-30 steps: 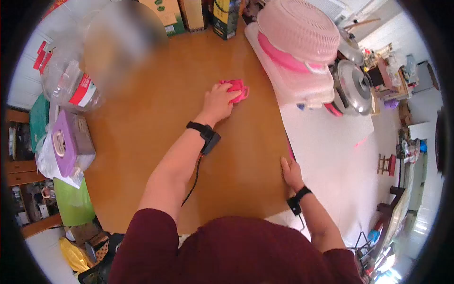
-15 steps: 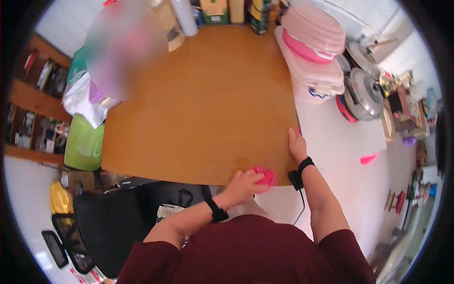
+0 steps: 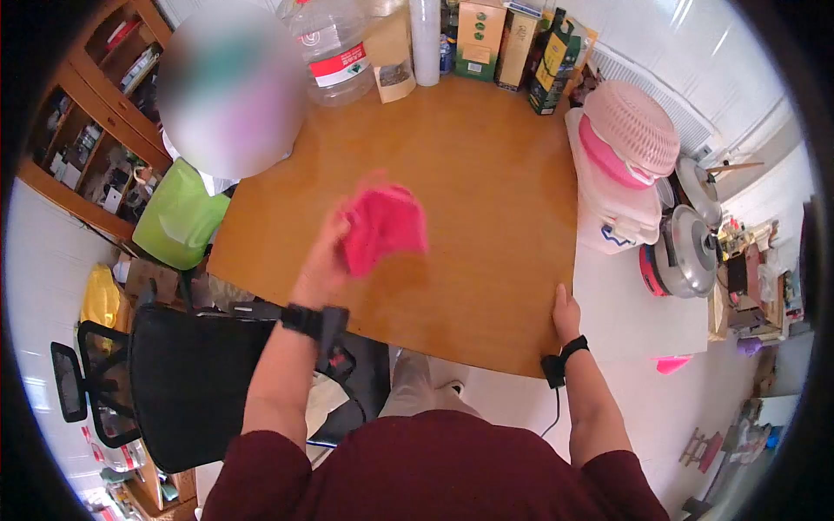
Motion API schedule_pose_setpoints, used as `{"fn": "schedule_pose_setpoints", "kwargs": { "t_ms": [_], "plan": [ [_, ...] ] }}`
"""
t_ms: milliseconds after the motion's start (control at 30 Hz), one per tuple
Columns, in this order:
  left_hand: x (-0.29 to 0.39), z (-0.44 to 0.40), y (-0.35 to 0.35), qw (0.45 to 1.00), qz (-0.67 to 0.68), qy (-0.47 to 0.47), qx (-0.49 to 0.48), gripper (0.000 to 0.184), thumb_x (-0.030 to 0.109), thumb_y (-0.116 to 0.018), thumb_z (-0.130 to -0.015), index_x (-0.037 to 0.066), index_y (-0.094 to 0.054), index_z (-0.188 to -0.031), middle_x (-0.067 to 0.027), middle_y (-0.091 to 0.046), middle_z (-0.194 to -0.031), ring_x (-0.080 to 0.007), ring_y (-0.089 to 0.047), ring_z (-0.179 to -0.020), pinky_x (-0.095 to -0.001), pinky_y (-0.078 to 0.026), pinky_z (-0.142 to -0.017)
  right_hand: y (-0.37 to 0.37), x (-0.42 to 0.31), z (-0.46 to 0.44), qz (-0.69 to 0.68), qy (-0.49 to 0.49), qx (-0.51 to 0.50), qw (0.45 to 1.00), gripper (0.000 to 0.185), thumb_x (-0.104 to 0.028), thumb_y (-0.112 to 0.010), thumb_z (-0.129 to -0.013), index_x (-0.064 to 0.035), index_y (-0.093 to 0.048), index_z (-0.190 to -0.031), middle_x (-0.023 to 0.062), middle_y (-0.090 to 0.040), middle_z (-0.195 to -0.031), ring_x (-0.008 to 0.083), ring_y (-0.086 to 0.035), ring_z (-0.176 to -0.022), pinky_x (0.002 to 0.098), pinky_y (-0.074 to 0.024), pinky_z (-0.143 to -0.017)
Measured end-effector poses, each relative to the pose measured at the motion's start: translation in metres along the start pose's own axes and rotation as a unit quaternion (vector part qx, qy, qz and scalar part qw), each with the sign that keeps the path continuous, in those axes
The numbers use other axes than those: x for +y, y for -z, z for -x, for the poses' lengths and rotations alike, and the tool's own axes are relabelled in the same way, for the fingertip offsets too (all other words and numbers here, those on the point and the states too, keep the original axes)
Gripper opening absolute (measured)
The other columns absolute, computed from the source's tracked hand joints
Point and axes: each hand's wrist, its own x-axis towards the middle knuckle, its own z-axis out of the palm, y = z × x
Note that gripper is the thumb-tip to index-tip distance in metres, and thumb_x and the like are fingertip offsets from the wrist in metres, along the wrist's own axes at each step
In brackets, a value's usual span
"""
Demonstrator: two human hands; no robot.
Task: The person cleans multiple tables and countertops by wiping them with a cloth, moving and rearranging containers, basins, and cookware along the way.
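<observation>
A maroon shirt (image 3: 443,473) fills the bottom centre of my feed, with a black office chair (image 3: 200,373) at lower left. At the right edge of the wooden table (image 3: 495,226) I have the right hand (image 3: 566,317), touching its rim; I cannot tell how its fingers are set. Left of centre, the left hand (image 3: 324,253) carries the pink cloth (image 3: 389,227) over the tabletop; I cannot tell whether cloth and wood touch. Its longer run seems to slant from lower left to upper right, the loose side pointing right. The cloth lies to the right of the palm and in front of the fingers, blurred tips showing past its top edge; I cannot tell whether they pinch or spread. Farther off, I see a pink basket (image 3: 632,126) at upper right and a clear plastic jug (image 3: 326,35) at top left of centre.
</observation>
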Motion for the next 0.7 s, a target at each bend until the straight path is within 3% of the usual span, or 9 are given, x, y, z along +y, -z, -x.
{"fn": "schedule_pose_setpoints", "kwargs": {
  "t_ms": [67,100,133,167,233,333,567,667,700],
  "plan": [
    [-0.002,-0.03,0.088,0.996,-0.015,-0.048,0.076,0.054,0.021,-0.06,-0.08,0.007,-0.043,-0.129,-0.0126,-0.044,-0.132,-0.0254,-0.042,-0.123,-0.0413,-0.036,-0.101,0.001,-0.003,0.004,-0.007,-0.018,0.001,1.0,0.062,-0.048,-0.042,-0.09,0.0101,-0.058,-0.102,0.0282,-0.061,-0.1,0.0402,-0.056,-0.098,0.0413,-0.0437,-0.084],
    [-0.001,-0.044,0.117,0.92,-0.333,-0.13,0.161,0.057,0.025,-0.06,-0.08,0.009,-0.042,-0.131,-0.014,-0.04,-0.135,-0.0285,-0.04,-0.124,-0.0435,-0.034,-0.102,0.004,-0.01,0.007,-0.005,-0.025,0.0,1.0,0.06,-0.047,-0.042,-0.09,0.0092,-0.058,-0.102,0.0277,-0.061,-0.099,0.0394,-0.057,-0.097,0.0407,-0.044,-0.083],
    [0.002,-0.057,0.131,0.733,-0.611,-0.196,0.227,0.06,0.029,-0.061,-0.08,0.01,-0.04,-0.133,-0.0155,-0.037,-0.137,-0.0316,-0.038,-0.125,-0.0457,-0.033,-0.102,0.005,-0.014,0.009,-0.004,-0.032,0.0,0.999,0.058,-0.046,-0.043,-0.091,0.0084,-0.059,-0.103,0.0271,-0.061,-0.099,0.0386,-0.057,-0.096,0.04,-0.0443,-0.082],
    [0.003,-0.065,0.124,0.735,-0.608,-0.196,0.229,0.06,0.029,-0.061,-0.08,0.01,-0.04,-0.133,-0.0155,-0.037,-0.137,-0.0316,-0.038,-0.125,-0.0457,-0.033,-0.102,0.005,-0.012,0.009,-0.001,-0.03,0.0,1.0,0.058,-0.046,-0.043,-0.091,0.0084,-0.059,-0.103,0.0271,-0.061,-0.099,0.0386,-0.057,-0.096,0.04,-0.0443,-0.082],
    [-0.006,-0.077,0.107,0.502,-0.849,-0.128,0.101,0.061,0.032,-0.059,-0.082,0.014,-0.037,-0.136,-0.0181,-0.028,-0.144,-0.0372,-0.031,-0.129,-0.0482,-0.027,-0.105,0.003,-0.006,0.007,-0.023,-0.082,-0.018,0.996,0.057,-0.046,-0.043,-0.091,0.0071,-0.059,-0.103,0.0258,-0.062,-0.098,0.0364,-0.058,-0.095,0.0394,-0.0447,-0.08],
    [-0.035,-0.127,0.137,0.468,-0.879,-0.017,0.089,0.057,0.039,-0.053,-0.084,0.019,-0.04,-0.135,-0.0185,-0.025,-0.144,-0.0397,-0.023,-0.132,-0.0554,-0.02,-0.105,0.009,-0.03,0.015,0.013,-0.091,-0.021,0.996,0.054,-0.044,-0.042,-0.092,0.0073,-0.059,-0.098,0.022,-0.063,-0.09,0.0321,-0.059,-0.085,0.0382,-0.0453,-0.076],
    [-0.007,-0.277,0.175,0.475,-0.875,-0.044,0.077,0.063,0.046,-0.053,-0.082,0.02,-0.037,-0.137,-0.0168,-0.021,-0.146,-0.0381,-0.019,-0.134,-0.0581,-0.018,-0.105,0.006,-0.028,0.013,-0.02,-0.097,-0.003,0.995,0.05,-0.04,-0.042,-0.094,0.0071,-0.059,-0.099,0.0141,-0.064,-0.088,0.0192,-0.059,-0.082,0.0298,-0.0463,-0.073],
    [0.019,-0.334,0.145,0.501,-0.852,0.029,0.149,0.066,0.047,-0.055,-0.08,0.018,-0.038,-0.136,-0.0158,-0.022,-0.146,-0.0347,-0.019,-0.135,-0.0595,-0.017,-0.104,0.007,-0.031,0.014,-0.056,-0.14,-0.011,0.989,0.043,-0.033,-0.043,-0.094,0.007,-0.059,-0.097,0.0121,-0.064,-0.088,0.019,-0.059,-0.078,0.0312,-0.0467,-0.071],
    [0.023,-0.355,0.137,0.537,-0.824,-0.054,0.173,0.066,0.044,-0.059,-0.078,0.015,-0.039,-0.134,-0.0166,-0.028,-0.143,-0.0332,-0.026,-0.132,-0.0559,-0.022,-0.104,0.006,-0.023,0.013,-0.056,-0.143,-0.005,0.988,0.043,-0.033,-0.043,-0.094,0.007,-0.059,-0.097,0.0121,-0.064,-0.088,0.019,-0.059,-0.078,0.0312,-0.0467,-0.071]
  ]
}}
